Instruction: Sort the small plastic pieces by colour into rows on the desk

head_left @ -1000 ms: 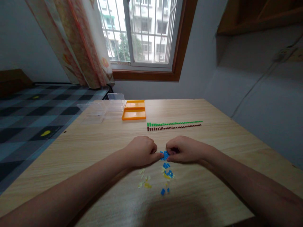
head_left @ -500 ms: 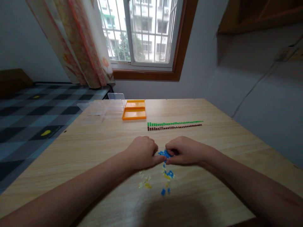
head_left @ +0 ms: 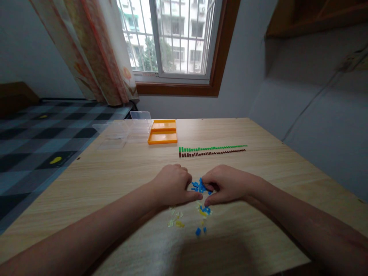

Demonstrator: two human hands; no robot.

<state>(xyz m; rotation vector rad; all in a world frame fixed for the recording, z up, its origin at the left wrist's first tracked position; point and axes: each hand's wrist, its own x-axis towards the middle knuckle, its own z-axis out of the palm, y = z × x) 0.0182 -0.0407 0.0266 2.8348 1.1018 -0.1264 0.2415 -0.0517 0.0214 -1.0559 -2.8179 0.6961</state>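
Before us is a pale wood-grain table [head_left: 138, 168]; we take the blue pile [head_left: 200, 186] as the dial's centre, with twelve away from us. Just left of twelve, beyond the far edge, is a barred window [head_left: 184, 46] in a brown frame. A flowered curtain [head_left: 97, 50] hangs toward ten-thirty, a checked bed [head_left: 86, 119] lies between nine and ten, and a wooden shelf [head_left: 313, 19] is fixed to the wall toward one-thirty.

On the table, clear plastic boxes [head_left: 139, 132] stand toward ten, with an orange tray [head_left: 162, 142] toward eleven. Between twelve and one run a green row [head_left: 182, 149] and, just nearer us, a brown row [head_left: 180, 155]. Yellow pieces [head_left: 179, 223] and pale pieces lie at seven, a blue-and-yellow clump [head_left: 206, 210] and two loose blue pieces [head_left: 198, 231] around six.

Our left hand [head_left: 171, 185], at nine, is loosely open, thumb stretched away from curled fingers, its tip just beside the pile. Our right hand [head_left: 227, 184], at three, keeps a gap between thumb and forefinger; the forefinger appears to touch the blue pile. What lies under our palms is hidden.
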